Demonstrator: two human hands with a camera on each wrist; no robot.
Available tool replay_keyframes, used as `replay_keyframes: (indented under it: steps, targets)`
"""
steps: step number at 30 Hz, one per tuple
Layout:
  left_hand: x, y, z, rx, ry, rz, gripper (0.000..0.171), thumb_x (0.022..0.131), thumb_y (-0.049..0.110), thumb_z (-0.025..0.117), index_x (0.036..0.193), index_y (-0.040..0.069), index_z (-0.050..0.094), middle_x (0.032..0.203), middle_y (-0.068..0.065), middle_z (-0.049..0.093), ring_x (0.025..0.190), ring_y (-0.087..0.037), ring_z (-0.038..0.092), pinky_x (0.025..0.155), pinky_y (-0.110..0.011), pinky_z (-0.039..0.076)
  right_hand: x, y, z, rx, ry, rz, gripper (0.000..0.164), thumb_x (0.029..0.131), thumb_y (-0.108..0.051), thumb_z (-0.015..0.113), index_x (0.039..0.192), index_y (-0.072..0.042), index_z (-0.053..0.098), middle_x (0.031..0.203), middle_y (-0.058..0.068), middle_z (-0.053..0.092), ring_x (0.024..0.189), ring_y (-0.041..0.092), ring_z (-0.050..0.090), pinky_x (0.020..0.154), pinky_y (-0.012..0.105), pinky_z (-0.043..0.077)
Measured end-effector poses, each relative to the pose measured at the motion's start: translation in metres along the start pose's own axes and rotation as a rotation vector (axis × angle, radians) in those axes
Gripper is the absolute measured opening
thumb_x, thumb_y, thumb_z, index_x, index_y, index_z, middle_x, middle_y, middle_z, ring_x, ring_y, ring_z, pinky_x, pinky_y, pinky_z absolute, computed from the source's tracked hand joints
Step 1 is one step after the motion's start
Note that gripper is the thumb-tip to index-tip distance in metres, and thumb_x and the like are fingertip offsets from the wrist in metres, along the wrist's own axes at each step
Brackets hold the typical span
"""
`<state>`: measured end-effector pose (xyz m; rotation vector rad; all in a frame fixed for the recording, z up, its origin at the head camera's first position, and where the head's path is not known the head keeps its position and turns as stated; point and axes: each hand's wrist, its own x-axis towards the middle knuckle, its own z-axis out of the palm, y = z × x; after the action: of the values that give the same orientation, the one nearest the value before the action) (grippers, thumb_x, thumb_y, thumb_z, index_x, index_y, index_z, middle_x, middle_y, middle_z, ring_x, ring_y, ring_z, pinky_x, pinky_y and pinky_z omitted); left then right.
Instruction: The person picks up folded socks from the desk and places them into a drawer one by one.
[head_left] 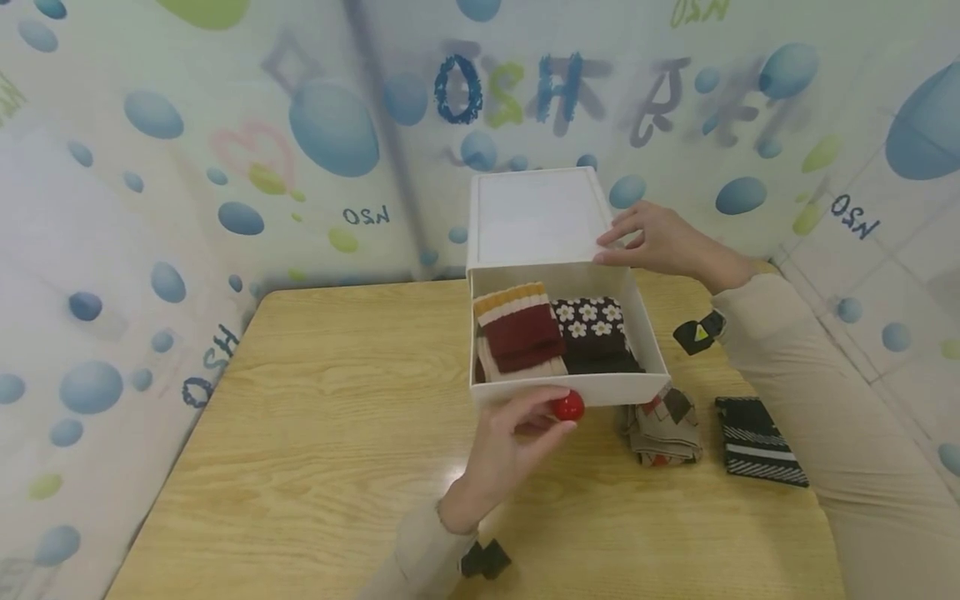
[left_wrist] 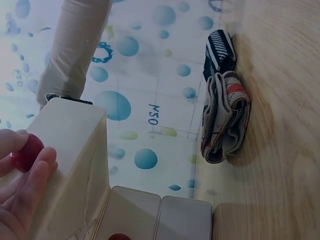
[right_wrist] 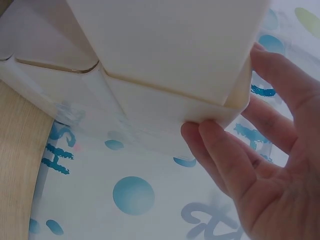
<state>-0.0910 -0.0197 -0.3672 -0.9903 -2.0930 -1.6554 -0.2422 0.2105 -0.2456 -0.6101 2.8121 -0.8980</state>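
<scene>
— Fingers of the left hand (head_left: 501, 454): what are they on?

— Thumb and fingertips are pinched onto a round red knob (head_left: 570, 407), at the front of a white drawer (head_left: 615, 390) that stands out from its chest

— And the right hand (head_left: 663, 240)?

— Its fingers are bent, slightly apart from one another, and hold the edge of the white drawer chest (head_left: 536, 218), above and to the right of the left fingers

— What lies near them?

— Inside the drawer, just beyond the left fingertips, folded maroon socks with cream and mustard bands (head_left: 525, 337); beside them, below the right fingers, black daisy-patterned socks (head_left: 592, 340). On the wooden table (head_left: 322, 417), to the right of the left fingers, beige argyle socks (head_left: 663, 429), then black striped socks (head_left: 761, 442) farther off

— Which step is this?

— Working the drawer, I'd judge, with the right fingers bracing the chest; whether it is coming out or going in, I cannot tell

— And the next move?

— Either way it seems to call for a straight, level motion of the left fingers against a steady chest; reaching the argyle socks would need one hand freed first
</scene>
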Motion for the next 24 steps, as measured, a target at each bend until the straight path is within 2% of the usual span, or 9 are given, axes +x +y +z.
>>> replay_keyframes:
  steps: [14, 24]
  targets:
    - [0.014, -0.012, -0.003, -0.034, 0.018, -0.024, 0.029, 0.076, 0.003, 0.068, 0.104, 0.002, 0.059, 0.089, -0.014, 0.065, 0.070, -0.013, 0.063, 0.059, -0.020, 0.052, 0.001, 0.003, 0.002, 0.001, 0.011, -0.002, 0.044, 0.081, -0.028, 0.064, 0.110, 0.005, 0.059, 0.126, 0.024, 0.035, 0.098, 0.042, 0.052, 0.078, 0.046, 0.048]
    - [0.024, -0.013, -0.006, -0.050, 0.000, -0.077, 0.030, 0.077, 0.005, 0.067, 0.106, 0.003, 0.060, 0.088, -0.012, 0.065, 0.069, -0.014, 0.063, 0.059, -0.021, 0.052, 0.002, 0.004, 0.002, -0.005, 0.029, -0.025, 0.040, 0.081, -0.025, 0.064, 0.108, 0.004, 0.061, 0.123, 0.022, 0.038, 0.096, 0.040, 0.054, 0.078, 0.046, 0.047]
